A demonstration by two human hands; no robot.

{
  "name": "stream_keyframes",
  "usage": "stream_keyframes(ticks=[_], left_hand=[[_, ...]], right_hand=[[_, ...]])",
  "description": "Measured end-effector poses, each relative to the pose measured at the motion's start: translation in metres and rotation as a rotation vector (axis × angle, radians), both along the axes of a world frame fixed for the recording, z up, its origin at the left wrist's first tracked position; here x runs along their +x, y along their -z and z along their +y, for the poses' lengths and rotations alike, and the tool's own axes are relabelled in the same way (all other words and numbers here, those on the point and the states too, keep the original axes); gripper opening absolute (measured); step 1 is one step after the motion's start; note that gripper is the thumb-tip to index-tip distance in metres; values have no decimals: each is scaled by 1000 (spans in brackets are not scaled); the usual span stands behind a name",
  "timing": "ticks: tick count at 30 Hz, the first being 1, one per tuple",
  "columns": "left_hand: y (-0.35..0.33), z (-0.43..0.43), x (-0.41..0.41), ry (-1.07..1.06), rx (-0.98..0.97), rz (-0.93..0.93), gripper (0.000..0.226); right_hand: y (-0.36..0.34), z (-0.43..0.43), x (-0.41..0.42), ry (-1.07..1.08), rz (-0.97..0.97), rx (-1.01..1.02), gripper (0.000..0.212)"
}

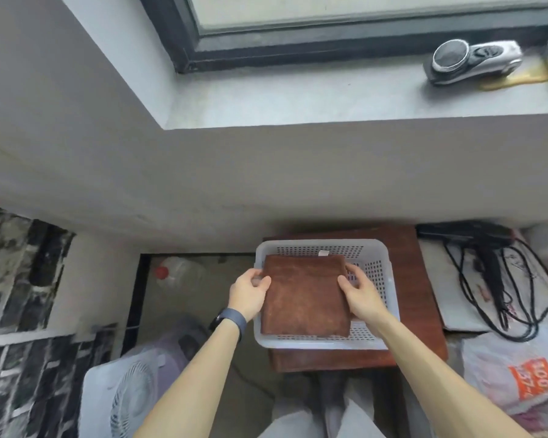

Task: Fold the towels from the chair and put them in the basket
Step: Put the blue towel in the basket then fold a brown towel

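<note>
A folded reddish-brown towel (304,295) lies flat in the white perforated basket (377,273), filling most of its left side. My left hand (249,292) grips the towel's left edge, with a dark band on the wrist. My right hand (361,292) holds the towel's right edge, fingers curled over it. A small white tag shows at the towel's far edge. The basket stands on a reddish-brown wooden stool (424,327). No chair with other towels is in view.
A grey wall with a window ledge (298,99) rises just behind the stool, with a silver device (475,60) on it. A white fan (130,393) and a red-capped jug (178,273) stand left. Black cables (494,279) and a plastic bag (513,377) lie right.
</note>
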State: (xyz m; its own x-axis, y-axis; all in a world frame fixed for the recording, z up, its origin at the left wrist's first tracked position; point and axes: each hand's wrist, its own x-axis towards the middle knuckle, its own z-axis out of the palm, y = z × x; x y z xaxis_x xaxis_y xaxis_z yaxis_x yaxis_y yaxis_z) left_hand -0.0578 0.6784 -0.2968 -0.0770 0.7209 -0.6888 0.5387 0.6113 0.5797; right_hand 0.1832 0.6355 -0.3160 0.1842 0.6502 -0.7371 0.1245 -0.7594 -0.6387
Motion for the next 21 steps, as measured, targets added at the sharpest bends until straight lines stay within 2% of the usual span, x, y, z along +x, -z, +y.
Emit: stream_keyframes(ticks=[3,9,11,12,14,16,18,21], left_hand=[[6,5,5,63,60,96,35],[8,2,-8,227,94,148,42],[7,-2,-13,380,206,251,42],[6,-6,-14,476,291,327,44],[4,-12,-10,664,508,453,48],[4,-12,-1,834,642,503,58],[15,-8,5,1001,607,527,71],[33,-3,11,1130,490,575,83]], right_hand=[[17,5,1,-30,-68,3,45],[21,3,-4,-4,-131,83,44],[21,-2,-8,-5,-233,110,45],[20,-6,-12,-26,-349,127,47],[15,-13,-23,-137,-625,230,48],[16,-20,-38,-335,-808,401,48],[25,-23,-51,-535,-846,446,53],[47,-16,-51,-691,-830,363,59]])
